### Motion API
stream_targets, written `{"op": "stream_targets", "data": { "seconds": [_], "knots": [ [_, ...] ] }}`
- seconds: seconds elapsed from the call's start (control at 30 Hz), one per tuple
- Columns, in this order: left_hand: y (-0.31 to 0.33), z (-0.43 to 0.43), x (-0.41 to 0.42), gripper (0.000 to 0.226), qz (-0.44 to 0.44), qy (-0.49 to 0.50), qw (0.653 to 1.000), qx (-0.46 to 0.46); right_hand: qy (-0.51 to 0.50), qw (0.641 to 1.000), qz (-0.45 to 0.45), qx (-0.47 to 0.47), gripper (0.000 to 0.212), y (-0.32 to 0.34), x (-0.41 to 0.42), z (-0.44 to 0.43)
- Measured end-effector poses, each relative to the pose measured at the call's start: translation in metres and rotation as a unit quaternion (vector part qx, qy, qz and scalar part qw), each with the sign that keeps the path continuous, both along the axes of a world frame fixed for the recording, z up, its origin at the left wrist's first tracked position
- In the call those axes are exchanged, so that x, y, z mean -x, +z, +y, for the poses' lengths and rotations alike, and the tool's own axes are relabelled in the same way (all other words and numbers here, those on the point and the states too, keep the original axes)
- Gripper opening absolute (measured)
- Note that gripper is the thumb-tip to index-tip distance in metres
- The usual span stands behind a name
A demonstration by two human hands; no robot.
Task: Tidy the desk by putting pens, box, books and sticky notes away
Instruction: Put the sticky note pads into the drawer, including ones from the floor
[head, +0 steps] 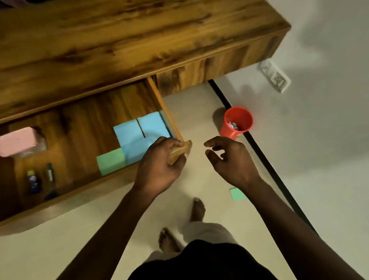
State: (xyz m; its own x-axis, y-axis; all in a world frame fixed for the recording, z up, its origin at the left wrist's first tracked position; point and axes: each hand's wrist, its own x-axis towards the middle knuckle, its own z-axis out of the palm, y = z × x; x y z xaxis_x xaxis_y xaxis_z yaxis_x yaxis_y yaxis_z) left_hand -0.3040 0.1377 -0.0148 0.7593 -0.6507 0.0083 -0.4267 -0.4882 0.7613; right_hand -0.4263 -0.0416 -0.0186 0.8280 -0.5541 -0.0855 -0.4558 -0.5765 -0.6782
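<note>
Open drawer (84, 126) pulled out below the desk top (125, 33), holding the blue sticky notes (141, 132) against its right wall, a green pad (110, 160) just beside them at the front, a pink-lidded box (17, 141) at far left, and pens (49, 178) near the front rail; left hand (159, 164) clamped on the drawer's front right corner, fingers curled over the wood; right hand (227, 156) free beside it, fingers half curled and apart, gripping nothing; one stray green note (236, 194) lying on the floor beneath the right wrist, apart from everything, still to be gathered; red cup (236, 122) standing on the floor near the wall, well clear of the drawer; likely risks: pushing the drawer shut from one corner only, skewing and jamming it; pinching fingers between front and desk edge; forgetting the fallen note; treading on it with a bare foot (197, 208); plenty of bare floor to the right; little slack between the blue notes and the drawer wall.
</note>
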Motion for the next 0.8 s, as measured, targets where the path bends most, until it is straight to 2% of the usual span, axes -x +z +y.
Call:
{"op": "stream_targets", "data": {
  "seconds": [0.27, 0.43, 0.57, 0.8],
  "knots": [
    [-0.021, -0.052, 0.064, 0.029, 0.040, -0.067, 0.996, -0.035, -0.067, 0.998, 0.018, -0.002, 0.030, -0.012, 0.085, -0.059],
    [-0.057, -0.112, 0.111, 0.029, 0.050, -0.087, 0.993, -0.070, -0.102, 0.993, 0.034, -0.048, 0.043, -0.055, 0.135, -0.115],
    [-0.112, -0.169, 0.152, 0.033, 0.069, -0.090, 0.987, -0.111, -0.116, 0.987, 0.081, -0.078, 0.055, -0.124, 0.172, -0.168],
    [-0.239, -0.257, 0.212, 0.032, 0.095, -0.113, 0.975, -0.168, -0.162, 0.959, 0.175, -0.154, 0.059, -0.285, 0.224, -0.234]
  ]
}}
